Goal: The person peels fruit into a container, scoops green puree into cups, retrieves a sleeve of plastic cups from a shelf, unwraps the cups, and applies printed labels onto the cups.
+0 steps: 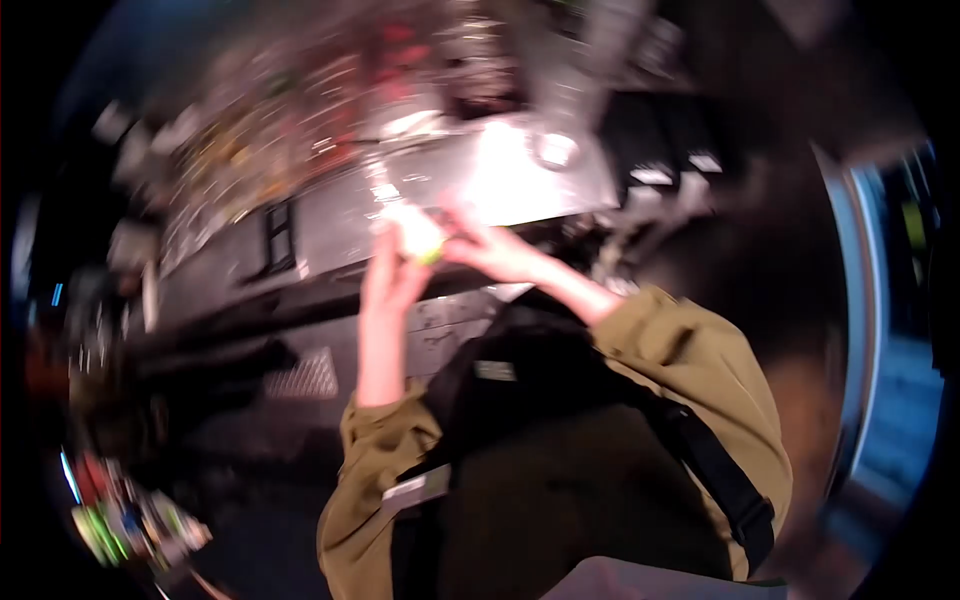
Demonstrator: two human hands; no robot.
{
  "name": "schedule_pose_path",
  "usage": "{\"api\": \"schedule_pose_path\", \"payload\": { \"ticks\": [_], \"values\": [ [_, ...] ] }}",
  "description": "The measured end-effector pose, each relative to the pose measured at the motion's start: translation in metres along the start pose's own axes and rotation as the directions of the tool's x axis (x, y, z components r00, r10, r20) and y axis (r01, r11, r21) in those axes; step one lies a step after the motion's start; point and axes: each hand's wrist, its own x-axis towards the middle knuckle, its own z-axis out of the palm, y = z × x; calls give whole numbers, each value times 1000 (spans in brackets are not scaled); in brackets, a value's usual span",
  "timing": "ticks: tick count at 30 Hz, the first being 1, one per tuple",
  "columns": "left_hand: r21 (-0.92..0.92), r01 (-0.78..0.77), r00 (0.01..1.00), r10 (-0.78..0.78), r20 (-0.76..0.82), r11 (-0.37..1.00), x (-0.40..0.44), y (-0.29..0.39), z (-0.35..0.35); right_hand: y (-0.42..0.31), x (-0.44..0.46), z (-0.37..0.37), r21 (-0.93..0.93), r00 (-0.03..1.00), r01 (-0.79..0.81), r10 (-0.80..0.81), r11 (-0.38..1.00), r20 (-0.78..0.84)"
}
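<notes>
My left hand [390, 282] is closed around a small, bright white and yellow-green object [420, 236] above the near edge of a shiny metal counter [342, 215]. Glare and motion blur hide what kind of thing it is. From the right, my right hand [497, 252] reaches to the same object, its fingertips at or against its side. Those fingers are smeared, so their grip does not show. Both forearms come out of rolled tan sleeves, with a dark apron between them.
Blurred containers with colourful contents [250, 150] line the back of the counter. A brightly lit white surface [530, 185] lies right of my hands. Dark boxlike shapes [650, 145] stand farther right. A black frame-like item [280, 237] sits at the left.
</notes>
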Motion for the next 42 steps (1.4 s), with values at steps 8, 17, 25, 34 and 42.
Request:
{"api": "schedule_pose_path", "payload": {
  "ticks": [8, 17, 25, 34, 42],
  "values": [
    [985, -174, 472, 877, 88, -5, 49, 29, -98, 134, -163, -126, -279, 310, -441, -147, 853, -939],
    [995, 59, 419, 902, -102, 85, 64, 38, -179, 131, -179, -203, -155, 422, -61, -115, 986, -899],
    [983, -25, 329, 930, -162, 180, 1, -35, -103, 38, -211, -166, 110, 529, -49, 119, 993, -840],
    [944, -229, 511, 855, -90, 236, 18, -56, -35, 0, -222, -151, 23, 582, -53, 50, 998, -811],
    [885, -270, 676, 729, -106, 380, 24, -76, -11, -37, -237, -122, 19, 604, -25, 31, 999, -797]
  ]
}}
